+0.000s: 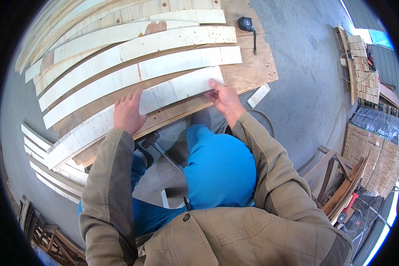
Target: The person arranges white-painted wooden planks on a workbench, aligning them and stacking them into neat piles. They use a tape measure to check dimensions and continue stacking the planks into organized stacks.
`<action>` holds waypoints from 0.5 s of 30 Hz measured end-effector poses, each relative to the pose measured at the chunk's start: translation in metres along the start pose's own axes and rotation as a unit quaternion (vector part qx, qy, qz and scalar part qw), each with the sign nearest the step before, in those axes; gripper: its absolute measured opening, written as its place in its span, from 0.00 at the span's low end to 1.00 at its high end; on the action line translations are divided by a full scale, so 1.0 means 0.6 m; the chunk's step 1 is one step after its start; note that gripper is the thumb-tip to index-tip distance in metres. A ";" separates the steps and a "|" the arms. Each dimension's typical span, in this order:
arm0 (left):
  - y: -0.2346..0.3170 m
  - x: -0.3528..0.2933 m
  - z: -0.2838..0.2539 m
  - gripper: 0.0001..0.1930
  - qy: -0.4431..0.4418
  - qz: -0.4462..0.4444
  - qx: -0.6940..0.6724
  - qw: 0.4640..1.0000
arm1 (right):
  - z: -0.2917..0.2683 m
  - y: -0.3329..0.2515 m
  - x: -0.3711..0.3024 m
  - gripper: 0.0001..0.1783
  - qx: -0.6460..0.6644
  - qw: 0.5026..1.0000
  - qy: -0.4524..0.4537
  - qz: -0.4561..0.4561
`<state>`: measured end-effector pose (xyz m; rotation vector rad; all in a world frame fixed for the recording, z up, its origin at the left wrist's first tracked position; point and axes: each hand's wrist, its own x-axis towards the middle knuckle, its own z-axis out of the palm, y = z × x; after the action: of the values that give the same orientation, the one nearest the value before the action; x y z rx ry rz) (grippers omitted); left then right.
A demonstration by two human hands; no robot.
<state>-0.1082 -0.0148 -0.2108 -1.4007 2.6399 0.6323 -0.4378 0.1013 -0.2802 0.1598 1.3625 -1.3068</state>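
A long pale wooden board [164,94] lies along the near edge of the plywood work surface [252,66]. Across its middle, my left hand [128,113] is closed, fingers over the top and thumb at the near edge. My right hand [226,99] grips its right end, thumb on the upper face and the other fingers partly hidden at the near edge. Similar boards, among them one with a thin reddish line [150,68], lie just beyond in rows. A black tape measure [245,24] with a strap rests at the far right of the surface.
A hammer-like tool [150,140] is below the near edge, by my legs. A short wood offcut [258,95] lies on the concrete floor. More boards [53,164] are stacked at left. Bundled wood blocks [370,155] and a wooden frame [337,177] stand at right.
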 end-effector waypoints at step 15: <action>-0.001 0.003 0.011 0.44 0.018 0.002 -0.020 1.000 | 0.028 -0.038 -0.036 0.29 -0.282 0.953 0.096 -0.046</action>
<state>-0.1095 -0.0140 -0.2177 -1.4300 2.6721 0.6697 -0.4379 0.0931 -0.2456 -0.1752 1.8769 -0.9436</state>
